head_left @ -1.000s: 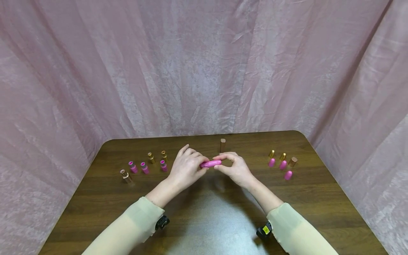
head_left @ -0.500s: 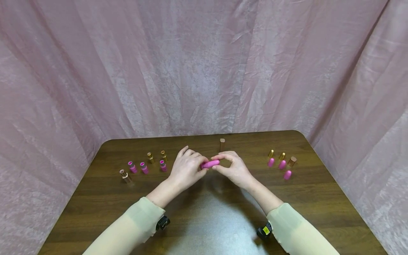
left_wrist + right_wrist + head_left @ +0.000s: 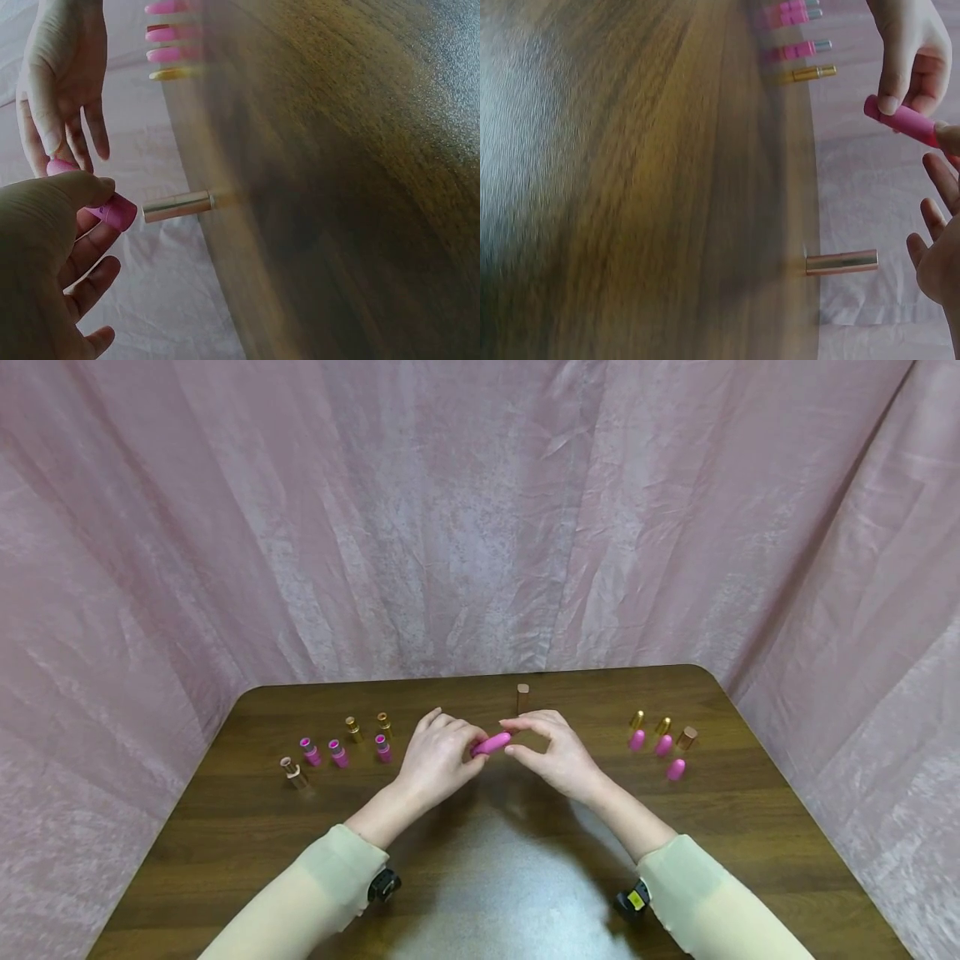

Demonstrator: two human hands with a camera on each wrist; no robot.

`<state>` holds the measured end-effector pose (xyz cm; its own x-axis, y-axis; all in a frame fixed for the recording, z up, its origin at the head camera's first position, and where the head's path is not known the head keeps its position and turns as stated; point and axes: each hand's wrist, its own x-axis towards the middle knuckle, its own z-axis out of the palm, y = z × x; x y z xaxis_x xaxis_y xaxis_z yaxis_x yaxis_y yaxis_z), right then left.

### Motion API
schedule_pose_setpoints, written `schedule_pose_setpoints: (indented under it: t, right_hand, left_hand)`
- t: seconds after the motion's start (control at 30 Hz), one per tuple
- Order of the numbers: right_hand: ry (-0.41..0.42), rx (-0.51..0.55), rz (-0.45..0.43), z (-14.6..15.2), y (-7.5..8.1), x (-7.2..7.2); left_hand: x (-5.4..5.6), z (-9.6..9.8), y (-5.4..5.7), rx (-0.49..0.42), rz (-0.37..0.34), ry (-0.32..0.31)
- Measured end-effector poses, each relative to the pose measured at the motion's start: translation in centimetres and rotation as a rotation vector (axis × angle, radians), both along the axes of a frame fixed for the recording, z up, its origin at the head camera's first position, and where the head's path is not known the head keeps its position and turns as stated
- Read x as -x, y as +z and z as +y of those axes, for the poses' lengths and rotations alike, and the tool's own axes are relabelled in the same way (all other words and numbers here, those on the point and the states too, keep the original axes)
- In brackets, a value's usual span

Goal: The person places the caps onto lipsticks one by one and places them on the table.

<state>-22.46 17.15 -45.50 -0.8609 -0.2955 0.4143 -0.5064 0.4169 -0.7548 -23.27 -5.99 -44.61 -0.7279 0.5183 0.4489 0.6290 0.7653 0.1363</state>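
Note:
My left hand (image 3: 442, 752) pinches a closed pink lipstick tube (image 3: 492, 744) between thumb and fingers, above the middle of the table. It lies nearly sideways, its rounded end toward the right. Around that end my right hand (image 3: 553, 757) holds its thumb and index finger spread, with a gap beside the tube in the head view. In the left wrist view the lipstick tube (image 3: 117, 213) shows its flat end past the left thumb. The right wrist view has the right hand (image 3: 941, 255) at the edge, its thumb overlapping the tube's end. Behind the hands stands a rose-gold lipstick tube (image 3: 522, 697).
Uncapped lipstick bases stand at left: several pink ones (image 3: 338, 753), gold ones (image 3: 353, 729) and a rose-gold one (image 3: 294, 772). At right are pink caps (image 3: 676, 769), gold caps (image 3: 663, 726) and a rose-gold cap (image 3: 687, 737). A pink curtain (image 3: 480, 527) hangs behind the wooden table (image 3: 225, 852).
The right hand's thumb and index finger have parted from the lipstick tube's end and spread wider. The tube has shifted slightly left and tilted up, still held by the left hand.

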Motion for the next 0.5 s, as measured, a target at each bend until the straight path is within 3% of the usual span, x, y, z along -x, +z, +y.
schedule_pose_setpoints:
  t: [0.27, 0.5]
  right_hand:
    - [-0.05, -0.084, 0.018, 1.4, -0.1, 0.1]
    - [-0.11, -0.224, -0.003, 2.8, 0.1, -0.1]
  left_hand:
    - [0.4, 0.0, -0.4, -0.039, -0.085, 0.04]
    - [0.9, 0.2, -0.6, -0.139, -0.174, 0.063]
